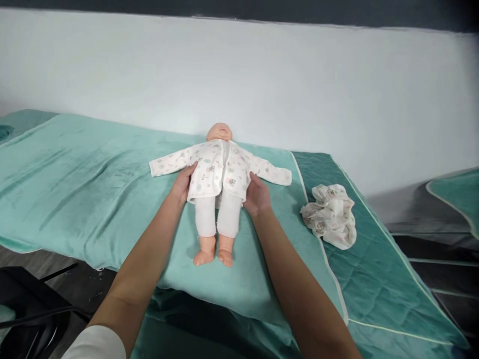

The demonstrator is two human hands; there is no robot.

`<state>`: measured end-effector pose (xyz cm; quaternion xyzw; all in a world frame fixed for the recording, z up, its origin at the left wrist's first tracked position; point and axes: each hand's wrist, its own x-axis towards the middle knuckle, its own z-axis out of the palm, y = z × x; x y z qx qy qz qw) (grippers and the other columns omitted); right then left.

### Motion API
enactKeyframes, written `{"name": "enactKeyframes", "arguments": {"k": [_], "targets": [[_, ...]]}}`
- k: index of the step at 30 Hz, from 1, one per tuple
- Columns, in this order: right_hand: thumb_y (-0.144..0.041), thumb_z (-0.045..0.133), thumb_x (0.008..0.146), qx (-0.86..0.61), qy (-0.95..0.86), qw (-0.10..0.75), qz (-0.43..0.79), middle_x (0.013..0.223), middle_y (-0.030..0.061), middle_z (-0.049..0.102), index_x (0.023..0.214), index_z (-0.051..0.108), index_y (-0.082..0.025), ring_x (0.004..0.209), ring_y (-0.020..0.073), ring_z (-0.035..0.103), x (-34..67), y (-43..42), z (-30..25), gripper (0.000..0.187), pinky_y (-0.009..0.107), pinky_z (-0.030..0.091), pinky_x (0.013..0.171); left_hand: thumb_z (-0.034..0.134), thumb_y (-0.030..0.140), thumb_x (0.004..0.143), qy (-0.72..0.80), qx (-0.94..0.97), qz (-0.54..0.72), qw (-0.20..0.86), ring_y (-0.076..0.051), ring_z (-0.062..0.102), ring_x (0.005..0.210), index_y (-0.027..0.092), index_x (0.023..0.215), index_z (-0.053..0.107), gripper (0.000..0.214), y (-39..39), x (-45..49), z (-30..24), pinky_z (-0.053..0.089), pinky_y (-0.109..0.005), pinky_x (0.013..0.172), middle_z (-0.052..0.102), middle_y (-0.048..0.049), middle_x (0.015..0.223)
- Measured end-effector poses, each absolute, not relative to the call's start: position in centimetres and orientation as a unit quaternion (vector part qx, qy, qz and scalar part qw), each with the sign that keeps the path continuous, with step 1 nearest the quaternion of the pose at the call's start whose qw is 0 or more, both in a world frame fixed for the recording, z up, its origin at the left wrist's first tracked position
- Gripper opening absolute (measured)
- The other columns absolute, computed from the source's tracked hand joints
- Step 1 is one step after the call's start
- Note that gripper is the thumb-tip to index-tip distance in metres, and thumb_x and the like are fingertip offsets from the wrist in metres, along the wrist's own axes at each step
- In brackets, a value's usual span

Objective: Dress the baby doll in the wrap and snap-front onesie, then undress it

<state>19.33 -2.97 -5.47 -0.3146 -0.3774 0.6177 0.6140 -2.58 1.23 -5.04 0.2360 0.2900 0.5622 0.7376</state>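
Observation:
A baby doll (219,132) lies on its back on the teal bed cover (112,164), its feet towards me. It wears a white patterned baby jacket (205,172) with both sleeves spread wide, and white pants (229,215) that leave its feet bare. The jacket's front edges meet near the chest and part a little lower down. My left hand (183,184) grips the doll's side at the jacket, thumb on top. On the opposite side my right hand (258,195) holds it likewise, its fingers partly hidden behind the jacket.
A crumpled white patterned cloth (331,215) lies to the right, on the darker quilted cover (377,269). Behind the bed runs a white wall (239,75). A black chair (33,304) stands at the lower left, and another teal-covered edge (458,199) shows at far right.

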Motion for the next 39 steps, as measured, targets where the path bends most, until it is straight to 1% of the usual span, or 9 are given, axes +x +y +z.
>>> {"name": "enactKeyframes", "arguments": {"k": [4, 8, 15, 18, 25, 29, 32, 35, 39], "targets": [[-0.050, 0.045, 0.092, -0.310, -0.381, 0.611, 0.621, 0.134, 0.0038, 0.065, 0.122, 0.062, -0.026, 0.132, 0.0291, 0.056, 19.5, -2.7, -5.7, 0.042, 0.056, 0.048, 0.110, 0.068, 0.028, 0.086, 0.309, 0.215, 0.557, 0.740, -0.031, 0.069, 0.113, 0.011, 0.126, 0.064, 0.043, 1.7, -2.6, -5.1, 0.055, -0.046, 0.104, 0.075, -0.0147, 0.114], [-0.048, 0.045, 0.091, -0.320, -0.372, 0.618, 0.615, 0.128, 0.0078, 0.067, 0.117, 0.062, -0.024, 0.130, 0.0304, 0.057, 20.5, -2.1, -6.1, 0.040, 0.060, 0.045, 0.111, 0.063, 0.041, 0.089, 0.310, 0.215, 0.570, 0.730, -0.034, 0.065, 0.120, 0.014, 0.125, 0.064, 0.044, 1.8, -3.2, -5.2, 0.053, -0.050, 0.106, 0.073, -0.0147, 0.117], [-0.040, 0.032, 0.097, -0.290, -0.233, 0.713, 0.595, 0.133, 0.0144, 0.061, 0.120, 0.055, -0.020, 0.128, 0.0213, 0.058, 26.5, -1.7, -6.7, 0.038, 0.052, 0.041, 0.115, 0.032, 0.048, 0.102, 0.271, 0.154, 0.674, 0.670, -0.026, 0.061, 0.127, 0.011, 0.129, 0.056, 0.052, 2.8, -5.4, -5.5, 0.054, -0.043, 0.105, 0.065, -0.0199, 0.128], [-0.037, 0.036, 0.098, -0.267, -0.159, 0.732, 0.606, 0.131, 0.0117, 0.062, 0.121, 0.053, -0.023, 0.125, 0.0195, 0.060, 28.2, -2.8, -6.5, 0.032, 0.052, 0.046, 0.111, 0.026, 0.044, 0.104, 0.241, 0.099, 0.694, 0.671, -0.024, 0.062, 0.125, 0.010, 0.128, 0.055, 0.051, 3.2, -5.7, -5.7, 0.055, -0.041, 0.103, 0.063, -0.0212, 0.131], [-0.024, 0.050, 0.091, -0.329, -0.133, 0.738, 0.574, 0.126, 0.0078, 0.063, 0.104, 0.058, -0.024, 0.122, 0.0176, 0.062, 27.5, -6.0, -6.6, 0.015, 0.045, 0.054, 0.104, 0.034, 0.041, 0.104, 0.204, 0.051, 0.704, 0.679, -0.025, 0.063, 0.122, 0.014, 0.122, 0.058, 0.041, 3.5, -5.4, -5.8, 0.056, -0.044, 0.100, 0.064, -0.0188, 0.126], [-0.023, 0.068, 0.078, -0.430, -0.254, 0.745, 0.442, 0.128, 0.0069, 0.063, 0.110, 0.058, -0.025, 0.123, 0.0201, 0.061, 26.2, -8.6, -7.8, 0.034, 0.048, 0.047, 0.110, 0.037, 0.039, 0.103, 0.226, 0.088, 0.702, 0.670, -0.024, 0.065, 0.117, 0.013, 0.116, 0.060, 0.037, 3.3, -5.3, -5.6, 0.057, -0.042, 0.099, 0.067, -0.0174, 0.119], [-0.027, 0.069, 0.080, -0.534, -0.423, 0.686, 0.256, 0.137, 0.0091, 0.058, 0.122, 0.057, -0.024, 0.131, 0.0237, 0.054, 26.2, -11.0, -8.1, 0.044, 0.052, 0.042, 0.114, 0.046, 0.033, 0.099, 0.262, 0.133, 0.686, 0.665, -0.023, 0.068, 0.109, 0.014, 0.105, 0.064, 0.027, 2.5, -4.7, -5.4, 0.056, -0.038, 0.098, 0.070, -0.0141, 0.109], [-0.025, 0.060, 0.087, -0.596, -0.589, 0.543, 0.052, 0.140, 0.0135, 0.056, 0.129, 0.055, -0.021, 0.135, 0.0266, 0.049, 27.9, -13.2, -7.7, 0.042, 0.054, 0.038, 0.115, 0.060, 0.030, 0.090, 0.321, 0.226, 0.655, 0.646, -0.025, 0.068, 0.106, 0.014, 0.099, 0.067, 0.020, 1.0, -3.8, -5.4, 0.055, -0.040, 0.100, 0.072, -0.0121, 0.105], [-0.023, 0.057, 0.089, -0.636, -0.660, 0.379, -0.127, 0.140, 0.0193, 0.055, 0.130, 0.055, -0.016, 0.133, 0.0327, 0.049, 31.7, -15.5, -7.3, 0.041, 0.057, 0.039, 0.111, 0.068, 0.030, 0.083, 0.423, 0.394, 0.658, 0.482, -0.026, 0.062, 0.119, 0.018, 0.112, 0.067, 0.032, -2.0, -3.0, -5.9, 0.045, -0.047, 0.111, 0.068, -0.0103, 0.122]]}}
